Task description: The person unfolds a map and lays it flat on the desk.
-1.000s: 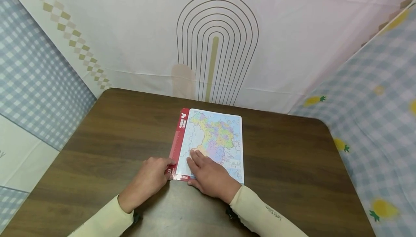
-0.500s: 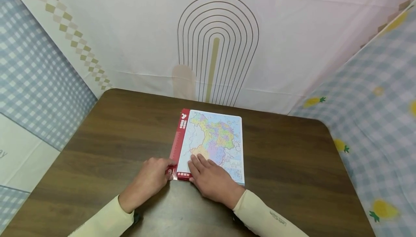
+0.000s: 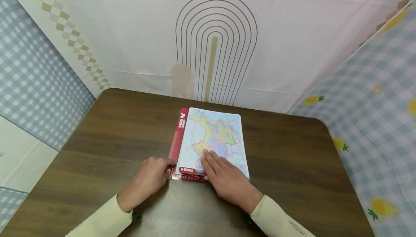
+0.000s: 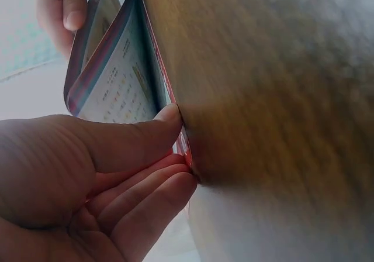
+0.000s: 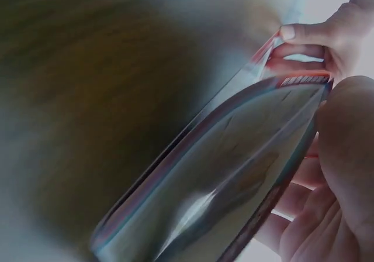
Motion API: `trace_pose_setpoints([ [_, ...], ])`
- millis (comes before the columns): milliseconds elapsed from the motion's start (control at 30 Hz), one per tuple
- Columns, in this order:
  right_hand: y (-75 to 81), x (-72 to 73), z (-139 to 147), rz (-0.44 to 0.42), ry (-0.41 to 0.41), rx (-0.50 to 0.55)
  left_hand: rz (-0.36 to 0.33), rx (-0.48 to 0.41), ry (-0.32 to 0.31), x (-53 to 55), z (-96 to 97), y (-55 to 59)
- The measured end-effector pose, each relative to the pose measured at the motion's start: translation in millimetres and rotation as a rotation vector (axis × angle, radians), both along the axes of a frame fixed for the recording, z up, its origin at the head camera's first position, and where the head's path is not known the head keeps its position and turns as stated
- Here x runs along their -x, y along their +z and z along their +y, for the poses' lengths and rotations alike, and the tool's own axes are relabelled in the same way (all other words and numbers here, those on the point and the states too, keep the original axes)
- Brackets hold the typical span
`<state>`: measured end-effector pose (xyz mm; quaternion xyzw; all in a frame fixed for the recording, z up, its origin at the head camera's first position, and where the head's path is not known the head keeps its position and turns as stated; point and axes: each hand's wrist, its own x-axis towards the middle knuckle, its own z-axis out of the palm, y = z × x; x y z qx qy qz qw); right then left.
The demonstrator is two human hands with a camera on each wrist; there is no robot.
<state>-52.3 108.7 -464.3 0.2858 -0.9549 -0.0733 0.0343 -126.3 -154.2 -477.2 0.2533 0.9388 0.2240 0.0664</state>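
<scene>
A folded map (image 3: 195, 143) with a coloured map print lies on the wooden table, a red strip with a printed ruler scale (image 3: 176, 141) along its left side. My left hand (image 3: 151, 175) pinches the near corner of that strip between thumb and fingers. Across the near part of the top panel lie the fingers of my right hand (image 3: 227, 179), with the thumb at the panel's near edge. In the right wrist view the upper panels (image 5: 245, 139) bow apart, and a gap opens between the layers. Another view of this gap shows printed inner pages (image 4: 117, 69) in the left wrist view.
The dark wooden table (image 3: 286, 157) extends around the map on all sides. Behind it hangs a pale cloth (image 3: 292, 49) with an arch pattern. Blue-and-white checked cloths stand at the left (image 3: 35, 71) and right (image 3: 373, 121).
My right hand has slid to the right. The top panel's near edge has shifted right and lifted, baring red-edged layers below. My left hand keeps its pinch on the corner.
</scene>
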Motion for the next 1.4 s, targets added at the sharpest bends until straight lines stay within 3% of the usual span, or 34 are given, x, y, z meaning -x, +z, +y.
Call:
trace_pose_setpoints([
  [267, 0.2, -13.2, 33, 0.073, -0.025, 0.027, -0.026, -0.001, 0.008, -0.1, -1.4, 1.7],
  [600, -10.3, -29.5, 63, 0.040, -0.096, 0.097, -0.030, 0.005, 0.012, -0.6, -2.3, 2.3],
  [867, -8.1, -29.5, 73, 0.078, -0.052, 0.201, 0.000, 0.039, -0.020, 0.7, -2.0, 3.9],
  [1067, 6.2, -22.6, 89, 0.125, 0.005, 0.328, 0.080, 0.110, -0.049, 6.5, -10.6, 7.7],
  [1233, 27.0, -19.8, 104, 0.099, -0.021, 0.400, 0.053, 0.164, -0.047, 11.2, -22.9, 10.4],
  [1400, 48.8, -27.6, 122, 0.127, -0.073, 0.418, 0.040, 0.204, -0.035, 17.5, -40.6, 11.6],
])
